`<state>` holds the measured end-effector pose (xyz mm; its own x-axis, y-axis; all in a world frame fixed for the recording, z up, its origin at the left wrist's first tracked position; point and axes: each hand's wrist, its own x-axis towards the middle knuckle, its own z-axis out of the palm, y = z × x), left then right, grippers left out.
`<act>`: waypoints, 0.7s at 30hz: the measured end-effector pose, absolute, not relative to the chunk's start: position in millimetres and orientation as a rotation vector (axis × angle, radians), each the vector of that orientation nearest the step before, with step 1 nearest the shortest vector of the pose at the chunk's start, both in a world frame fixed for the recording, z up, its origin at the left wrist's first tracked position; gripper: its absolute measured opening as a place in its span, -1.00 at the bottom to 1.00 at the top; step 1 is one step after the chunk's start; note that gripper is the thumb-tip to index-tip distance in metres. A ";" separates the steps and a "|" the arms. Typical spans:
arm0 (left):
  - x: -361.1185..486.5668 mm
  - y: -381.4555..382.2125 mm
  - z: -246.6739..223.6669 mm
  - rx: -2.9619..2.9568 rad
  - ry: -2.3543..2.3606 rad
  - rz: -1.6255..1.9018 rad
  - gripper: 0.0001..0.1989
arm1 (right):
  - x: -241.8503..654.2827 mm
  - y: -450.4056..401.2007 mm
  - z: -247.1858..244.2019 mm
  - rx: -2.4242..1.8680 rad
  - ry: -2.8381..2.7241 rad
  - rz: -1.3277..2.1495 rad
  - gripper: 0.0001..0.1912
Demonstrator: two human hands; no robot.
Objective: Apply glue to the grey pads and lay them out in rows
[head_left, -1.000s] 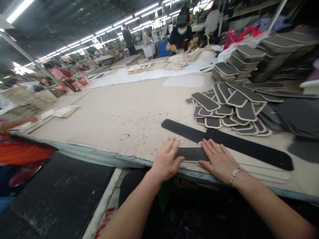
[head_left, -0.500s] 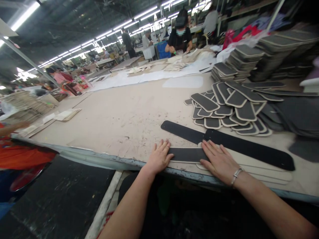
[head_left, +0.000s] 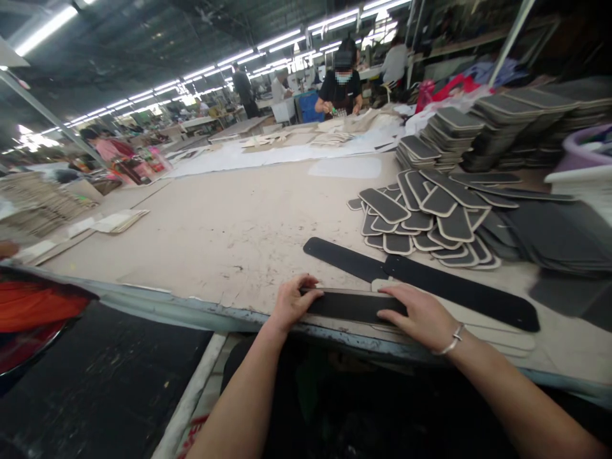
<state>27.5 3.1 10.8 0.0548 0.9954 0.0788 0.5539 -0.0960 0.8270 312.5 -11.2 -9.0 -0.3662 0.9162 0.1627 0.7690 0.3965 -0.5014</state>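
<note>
The dark strip (head_left: 351, 307) runs long from left to right at the table's (head_left: 205, 255) near edge. It is flat with round corners. 2 hands, left (head_left: 292, 303) and right (head_left: 421, 315), pinch its 2 ends. The table is tan and scuffed. Long lights (head_left: 210, 71) shine above.

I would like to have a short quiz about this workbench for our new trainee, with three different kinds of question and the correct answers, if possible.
1. True or false: the left hand and the right hand hold the same dark strip.
2. Where is the bracelet worn? a) left wrist; b) right wrist; c) both wrists.
3. Fill in "nearer" or "farther": the jumbled pile of pale-edged pieces lies ____ from or to the person than the long black strip.

Key: 1 true; 2 b; 3 farther.
</note>
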 end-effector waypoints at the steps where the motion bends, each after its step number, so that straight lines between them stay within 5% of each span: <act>1: 27.0 4.7 12.3 1.562 1.523 1.062 -0.77 | 312.6 -12.9 -4.4 -1.468 -2.193 0.604 -0.61; 4: 23.8 11.7 17.6 0.939 1.291 1.419 -0.61 | 308.9 -22.0 6.3 -1.491 -1.911 1.092 -0.60; 8: 20.2 19.9 20.5 0.268 0.892 1.449 -0.39 | 296.7 -37.9 4.8 -1.407 -1.327 1.604 -0.55; 15: 26.2 24.3 11.4 0.014 0.668 1.549 -0.15 | 283.0 -46.3 3.0 -1.288 -0.910 1.593 -0.62; 21: 62.1 13.6 4.1 0.211 0.564 1.141 -0.42 | 275.1 -51.0 -6.4 -1.318 -1.058 1.695 -0.55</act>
<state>62.1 13.6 4.1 0.2965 0.9013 -0.3158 -0.7981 0.4155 0.4364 275.1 -51.0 -6.4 -0.2072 0.9034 -0.3754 -0.0598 -0.3947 -0.9169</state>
